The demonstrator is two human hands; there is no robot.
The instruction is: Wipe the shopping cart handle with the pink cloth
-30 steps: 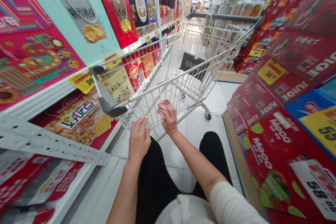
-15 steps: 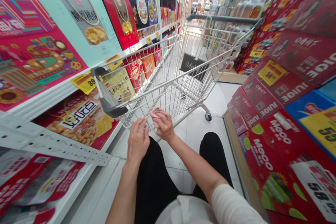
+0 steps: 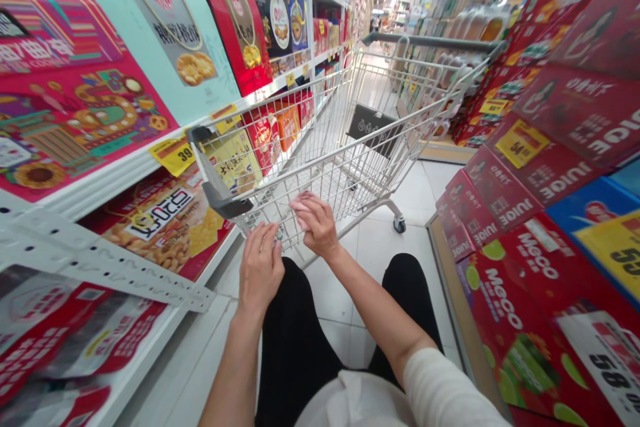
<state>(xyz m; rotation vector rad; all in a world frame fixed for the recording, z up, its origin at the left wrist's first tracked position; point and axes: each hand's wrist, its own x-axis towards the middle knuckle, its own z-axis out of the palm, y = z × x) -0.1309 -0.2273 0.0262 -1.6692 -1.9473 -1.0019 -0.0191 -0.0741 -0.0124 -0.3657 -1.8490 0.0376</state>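
A grey wire shopping cart (image 3: 310, 167) stands at an angle before me, its dark handle at the far end. A pink cloth (image 3: 300, 202) is bunched under the fingers of my right hand (image 3: 319, 225), against the wires on the cart's near side. My left hand (image 3: 261, 267) is lower and to the left, at the cart's near lower corner. Its fingers are bent and close together over the wires; the undersides of the fingertips are hidden. My black-clad knees are just below both hands.
On the left, a white shelf (image 3: 115, 180) carries boxed snacks and yellow price tags (image 3: 175, 155). Stacked red drink cartons (image 3: 520, 273) rise on the right from a low wooden platform (image 3: 453, 293). A cart wheel (image 3: 399, 224) rests on the white tiled floor (image 3: 365, 260).
My right hand has moved slightly up and right with the pink cloth along the cart's wires. The left hand stays near the same corner. The whole view has shifted a little.
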